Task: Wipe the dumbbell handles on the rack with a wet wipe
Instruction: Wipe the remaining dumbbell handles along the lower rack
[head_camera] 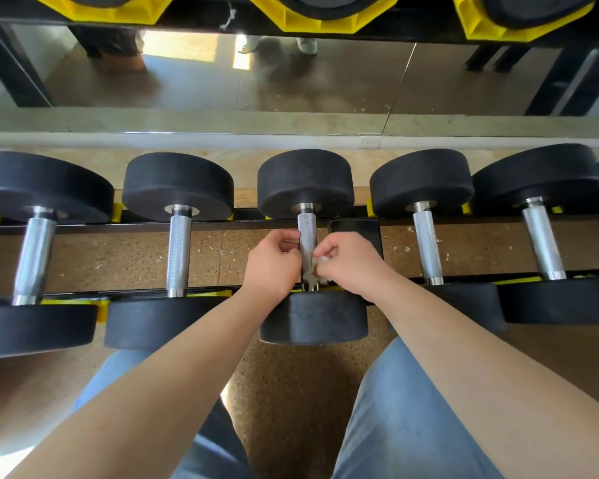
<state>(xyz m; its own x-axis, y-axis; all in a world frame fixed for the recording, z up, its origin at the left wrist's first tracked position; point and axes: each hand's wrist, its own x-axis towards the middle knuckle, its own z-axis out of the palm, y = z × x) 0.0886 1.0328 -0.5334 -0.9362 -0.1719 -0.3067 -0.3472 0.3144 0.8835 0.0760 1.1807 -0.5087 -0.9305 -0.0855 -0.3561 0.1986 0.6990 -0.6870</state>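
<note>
Nearest to us, below both wrists, sits the black near head (313, 318) of the middle dumbbell. Just past it, our left hand (274, 262) and right hand (351, 266) close in on the middle handle (307, 229) from either side. The right hand pinches the wet wipe (321, 261), a small crumpled wad pressed to the handle's lower right side. The left hand's fingers curl against the handle's left side, but we cannot tell whether they grip the steel or an edge of the wipe.

We judge the task to be mid-way on this one handle, with its upper stretch beyond our fingers bare. Nothing shows whether the two handles to the left (179, 250) or the two to the right (427, 247) have been wiped, so we count them as possibly left to do.

The wide heads leave little room at each handle's ends, and the rack rail (222, 225) crosses just beyond our fingertips. Pale scraps (407, 248) lie on the speckled floor (135, 254) under the rack. Farther off stands a mirror (291, 81), and above it an upper shelf with yellow cradles (322, 22).
</note>
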